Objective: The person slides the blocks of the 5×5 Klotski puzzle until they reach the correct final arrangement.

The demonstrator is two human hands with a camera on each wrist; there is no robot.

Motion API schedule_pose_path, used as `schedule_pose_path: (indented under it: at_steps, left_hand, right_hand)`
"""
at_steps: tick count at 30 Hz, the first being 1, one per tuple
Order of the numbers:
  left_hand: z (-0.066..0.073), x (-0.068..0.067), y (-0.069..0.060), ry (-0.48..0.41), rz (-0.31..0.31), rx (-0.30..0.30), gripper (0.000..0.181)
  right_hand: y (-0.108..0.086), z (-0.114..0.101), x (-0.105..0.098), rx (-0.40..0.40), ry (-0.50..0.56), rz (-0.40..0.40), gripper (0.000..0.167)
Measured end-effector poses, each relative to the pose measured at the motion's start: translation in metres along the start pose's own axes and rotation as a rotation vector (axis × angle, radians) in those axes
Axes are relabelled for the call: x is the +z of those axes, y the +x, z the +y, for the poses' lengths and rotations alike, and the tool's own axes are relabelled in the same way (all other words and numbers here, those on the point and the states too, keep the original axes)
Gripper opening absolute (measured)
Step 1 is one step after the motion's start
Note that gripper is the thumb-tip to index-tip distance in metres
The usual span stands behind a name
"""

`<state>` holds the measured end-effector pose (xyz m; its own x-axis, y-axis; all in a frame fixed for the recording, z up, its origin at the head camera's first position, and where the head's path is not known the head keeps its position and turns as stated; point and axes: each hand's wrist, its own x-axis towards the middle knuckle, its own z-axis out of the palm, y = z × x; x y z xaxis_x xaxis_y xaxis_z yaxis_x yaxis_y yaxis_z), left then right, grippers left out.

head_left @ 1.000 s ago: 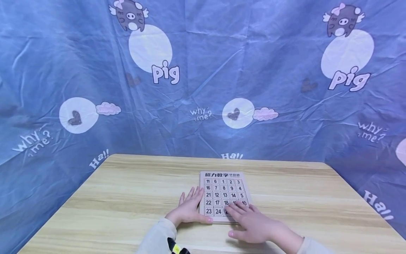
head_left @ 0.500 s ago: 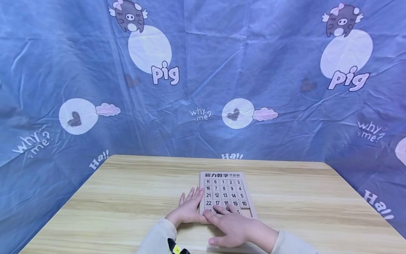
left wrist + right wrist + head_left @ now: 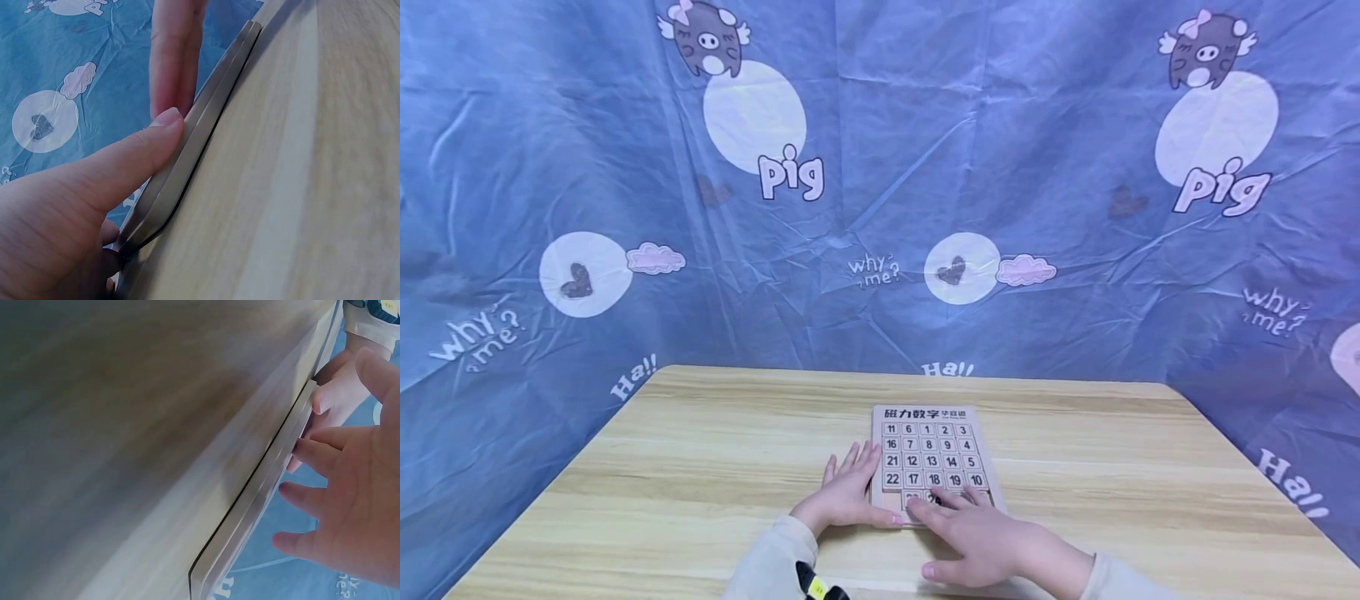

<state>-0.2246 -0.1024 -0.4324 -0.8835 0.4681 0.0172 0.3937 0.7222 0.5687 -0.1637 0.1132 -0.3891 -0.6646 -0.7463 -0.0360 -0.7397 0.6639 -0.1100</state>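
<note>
A number sliding puzzle (image 3: 877, 417) lies flat on the table, its numbered tiles set in rows below a printed heading. At its lower left corner my left hand (image 3: 846, 496) holds the frame, thumb along the near edge and fingers along the left side. The left wrist view shows that thumb (image 3: 140, 153) pressed on the frame's edge. With fingers spread and fairly straight, my right hand (image 3: 985, 537) touches the bottom row of tiles. Tiles 23 and 24 show partly there; its fingers hide the others. A bare slot (image 3: 891, 501) is at the row's left end.
The wood-grain table (image 3: 700, 450) extends around the puzzle on all sides. Behind it hangs a blue printed cloth (image 3: 850, 208), which also covers both sides. A black band with a yellow label (image 3: 817, 588) is on the left sleeve.
My right hand moved left across the bottom row, then back right. Tiles 23 and 24 slid one place right, and the bare slot shifted from the right end to the left. The left hand stayed put.
</note>
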Motion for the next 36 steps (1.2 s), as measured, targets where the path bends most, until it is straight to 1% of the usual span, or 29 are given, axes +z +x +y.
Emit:
schedule_pose_path:
  at_steps: [3,6,10,13,16,22,26,32,36]
  left_hand:
    - [0.000,-0.001,0.000,0.004,0.002,0.003,0.110]
    - [0.000,-0.001,0.000,0.010,-0.001,0.002,0.110]
    - [-0.001,-0.002,0.000,0.012,-0.003,0.000,0.110]
    - [-0.001,-0.003,0.000,0.004,0.000,0.005,0.110]
    - [-0.001,-0.002,0.000,-0.001,-0.002,0.008,0.110]
    - [0.002,-0.003,-0.002,0.000,-0.006,0.009,0.109]
    - [0.004,-0.004,-0.002,-0.002,-0.012,0.003,0.108]
    - [0.004,-0.003,-0.002,0.004,-0.013,0.007,0.107]
    - [0.003,-0.003,-0.002,0.009,-0.010,0.004,0.107]
  right_hand:
    - [-0.002,0.001,-0.001,0.013,0.002,-0.005,0.071]
    - [-0.002,0.002,-0.002,0.002,0.006,0.002,0.070]
    - [0.004,0.006,-0.004,0.016,0.074,0.011,0.069]
    - [0.014,0.012,-0.004,0.057,0.121,0.033,0.068]
    - [0.026,0.018,-0.002,0.104,0.127,0.052,0.069]
    - [0.056,0.031,-0.005,0.202,0.152,0.055,0.069]
    - [0.075,0.036,-0.006,0.256,0.157,0.033,0.071]
    - [0.097,0.037,-0.002,0.302,0.150,0.018,0.070]
    - [0.104,0.037,0.000,0.324,0.139,0.011,0.070]
